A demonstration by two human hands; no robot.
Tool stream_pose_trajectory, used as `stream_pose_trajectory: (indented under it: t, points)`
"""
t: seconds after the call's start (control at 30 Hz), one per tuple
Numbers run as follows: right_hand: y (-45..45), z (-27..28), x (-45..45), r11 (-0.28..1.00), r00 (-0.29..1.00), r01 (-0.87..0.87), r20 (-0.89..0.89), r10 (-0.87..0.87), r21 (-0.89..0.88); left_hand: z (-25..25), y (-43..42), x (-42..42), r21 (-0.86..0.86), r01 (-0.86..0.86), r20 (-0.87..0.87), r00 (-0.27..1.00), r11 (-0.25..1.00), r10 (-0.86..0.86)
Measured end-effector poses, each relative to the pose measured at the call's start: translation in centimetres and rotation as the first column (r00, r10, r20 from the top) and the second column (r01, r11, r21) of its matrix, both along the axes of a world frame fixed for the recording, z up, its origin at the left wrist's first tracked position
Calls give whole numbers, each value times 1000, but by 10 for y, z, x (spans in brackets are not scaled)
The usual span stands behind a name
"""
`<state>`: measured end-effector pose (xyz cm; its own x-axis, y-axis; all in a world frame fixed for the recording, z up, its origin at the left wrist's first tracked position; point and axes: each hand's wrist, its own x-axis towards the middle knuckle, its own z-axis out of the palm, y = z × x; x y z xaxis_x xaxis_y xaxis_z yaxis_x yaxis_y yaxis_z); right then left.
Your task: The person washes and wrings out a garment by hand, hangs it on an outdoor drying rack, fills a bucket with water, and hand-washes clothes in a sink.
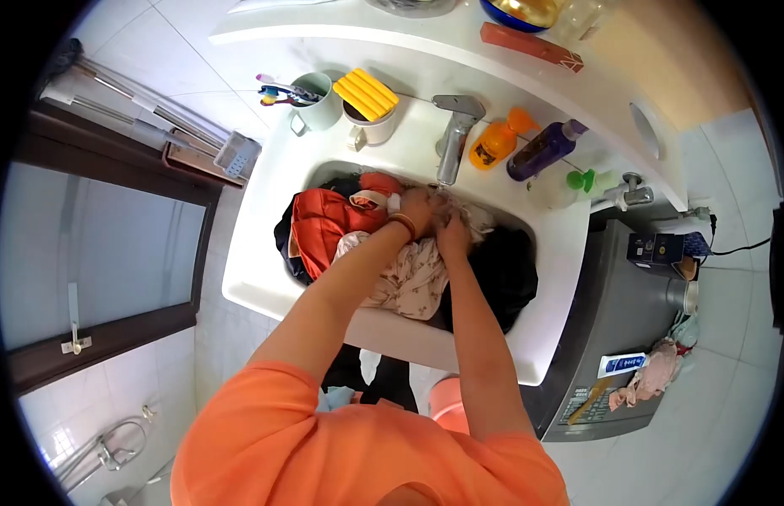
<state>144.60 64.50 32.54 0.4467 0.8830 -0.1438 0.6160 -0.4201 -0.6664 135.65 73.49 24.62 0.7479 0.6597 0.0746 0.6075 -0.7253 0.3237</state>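
My left hand [417,209] and my right hand [452,236] are close together in the white sink [560,278], just below the spout of the metal faucet [452,143]. Both have their fingers closed on a pale cloth [476,219], whose folds show beside them. Under my forearms a cream garment with a small print [413,282] spreads over the pile. A red-orange garment [324,226] lies left of my left hand, and black clothing [501,274] fills the basin's right side. A reddish band circles my left wrist. My fingertips are partly hidden.
On the sink's back ledge stand a toothbrush cup [316,105], a mug [373,126] topped by a yellow ridged block [365,94], an orange pump bottle [497,142] and a purple bottle [544,152]. A shelf [392,42] overhangs them. Right is a grey washing machine [615,304].
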Motion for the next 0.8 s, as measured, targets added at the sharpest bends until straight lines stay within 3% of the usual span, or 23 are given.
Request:
stream_pose_trajectory:
  t: [0.07,0.1,0.2,0.27,0.37,0.4,0.43,0.47,0.5,0.57,0.6,0.67,0.7,0.73,0.8]
  points:
    - [1,-20,8,997,992,-79,102,80,-17,-14,14,-11,-50,179,126,977,983,-172]
    - [-1,-26,13,997,997,-73,2,73,-23,68,4,-25,-638,37,302,931,769,206]
    - [-6,-26,18,1000,951,-19,-309,10,-25,113,22,-52,-715,182,539,758,675,367]
    - [-7,-12,14,998,850,66,-523,-65,-17,147,27,-67,-832,248,478,776,496,413]
    - [4,20,3,994,717,91,-697,-23,61,201,23,-78,-910,314,414,744,272,525]
    - [11,28,0,966,835,-61,-518,187,251,217,19,-81,-920,333,391,721,208,572]
    - [18,34,-4,888,885,-239,-289,365,392,235,15,-81,-866,474,465,652,157,598]
    - [18,38,-12,768,863,-429,-33,504,476,251,10,-83,-825,542,512,600,159,615]
    - [20,37,-16,835,736,-388,-414,536,391,265,9,-83,-776,610,559,546,161,624]
    - [16,35,-17,905,852,-389,-308,424,170,274,11,-85,-714,681,609,490,163,624]
    - [16,34,-16,928,898,-368,-238,371,59,271,14,-89,-791,568,573,560,225,599]
    - [5,26,-7,922,921,-373,162,354,105,251,22,-94,-880,320,471,681,351,561]
    - [0,24,-1,917,879,-381,356,317,123,233,23,-94,-906,260,414,712,334,567]
    - [2,22,5,933,902,-356,277,331,43,206,24,-94,-831,113,402,799,545,448]
    - [7,20,16,941,937,-316,116,330,-125,151,20,-86,-828,27,346,811,560,472]
